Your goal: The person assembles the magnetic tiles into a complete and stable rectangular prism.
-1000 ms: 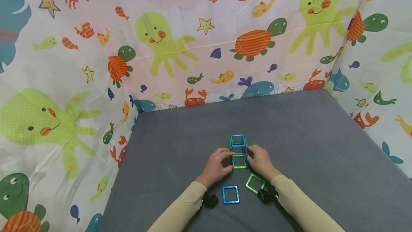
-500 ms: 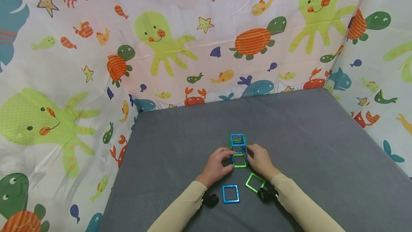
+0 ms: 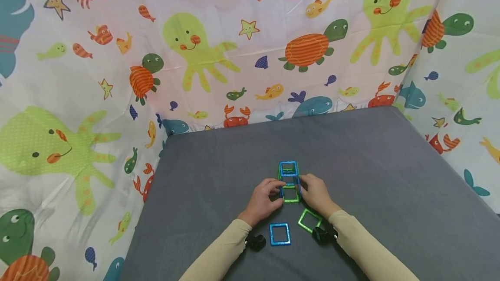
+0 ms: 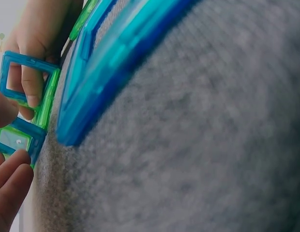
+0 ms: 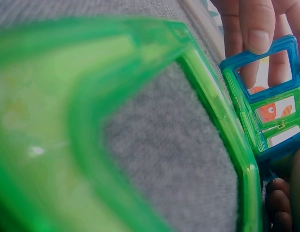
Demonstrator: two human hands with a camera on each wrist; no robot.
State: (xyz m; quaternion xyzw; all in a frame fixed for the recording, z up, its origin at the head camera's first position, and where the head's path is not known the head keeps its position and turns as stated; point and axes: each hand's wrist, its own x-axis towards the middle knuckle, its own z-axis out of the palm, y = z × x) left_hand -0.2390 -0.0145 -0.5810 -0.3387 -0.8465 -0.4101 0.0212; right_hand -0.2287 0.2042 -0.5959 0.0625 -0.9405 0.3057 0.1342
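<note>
A small structure of blue and green magnetic tiles (image 3: 291, 200) stands mid-table in the head view, its square frames joined at the edges. My left hand (image 3: 263, 200) grips its left side, with thumb and fingers at the frames. From the right, my right hand (image 3: 317, 195) holds the opposite side. In the right wrist view, a left fingertip (image 5: 260, 41) presses a blue frame (image 5: 266, 94) while other fingers show behind it. Right-hand fingers (image 4: 31, 84) lie against a blue frame (image 4: 29, 59) in the left wrist view. Parts of the structure are hidden by the hands.
A loose blue square tile (image 3: 280, 243) lies on the grey cloth nearer the body. Beside the right wrist camera (image 3: 321, 235) lies a loose green square tile (image 3: 302, 216), partly covered by it. A sea-animal curtain (image 3: 250, 99) borders the table's back and sides.
</note>
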